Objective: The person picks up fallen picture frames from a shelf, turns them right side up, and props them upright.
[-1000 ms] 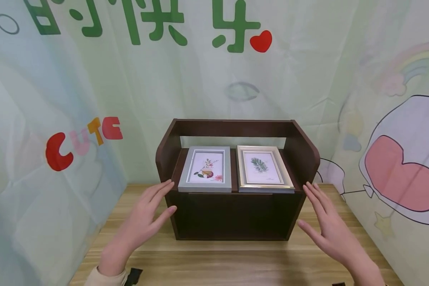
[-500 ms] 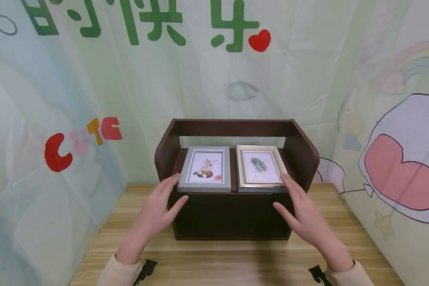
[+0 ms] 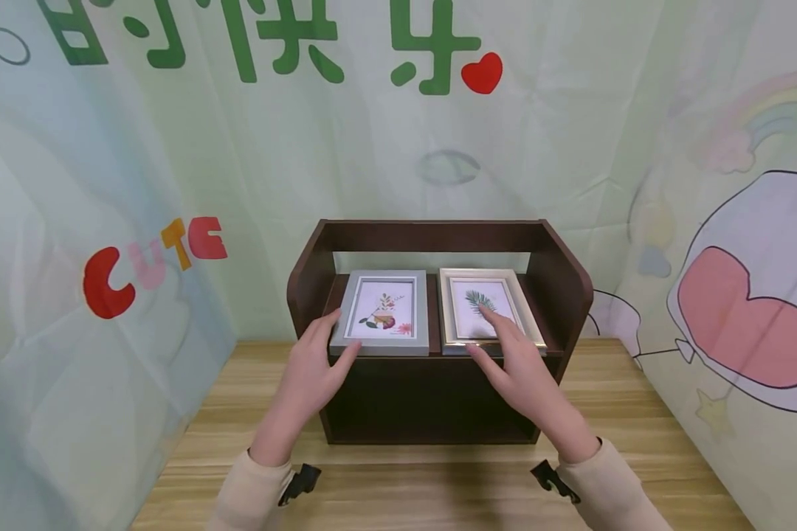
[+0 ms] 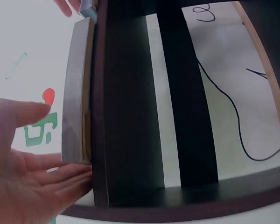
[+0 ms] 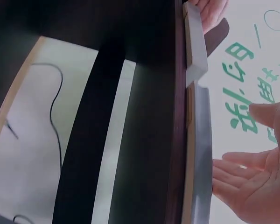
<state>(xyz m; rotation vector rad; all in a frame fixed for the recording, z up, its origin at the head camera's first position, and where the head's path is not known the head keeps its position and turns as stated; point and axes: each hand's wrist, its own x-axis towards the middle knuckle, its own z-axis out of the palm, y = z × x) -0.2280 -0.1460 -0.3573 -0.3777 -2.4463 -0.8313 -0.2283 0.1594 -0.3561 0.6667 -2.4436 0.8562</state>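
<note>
Two picture frames lie face up on the top of a dark brown wooden shelf unit (image 3: 432, 402). The grey frame (image 3: 422, 313) on the left holds a flower picture; the gold-and-silver frame (image 3: 448, 313) on the right holds a green leaf picture. My left hand (image 3: 315, 372) is at the left edge of the grey frame, fingers along its side and thumb out at the front corner. Over the lower right part of the gold-and-silver frame hovers my right hand (image 3: 521, 369), fingers extended and thumb near its front edge. In the right wrist view the right palm (image 5: 256, 182) faces up the frame's side.
The shelf unit's raised side panels (image 3: 567, 284) and back rail (image 3: 432, 237) enclose the frames. It stands on a wood-grain table (image 3: 398, 487). Behind and at both sides hangs a printed cloth (image 3: 292, 162).
My right hand has moved left from the shelf's right side to above the gold-and-silver frame. My left hand has shifted right and up to the grey frame's edge. The frames stay put.
</note>
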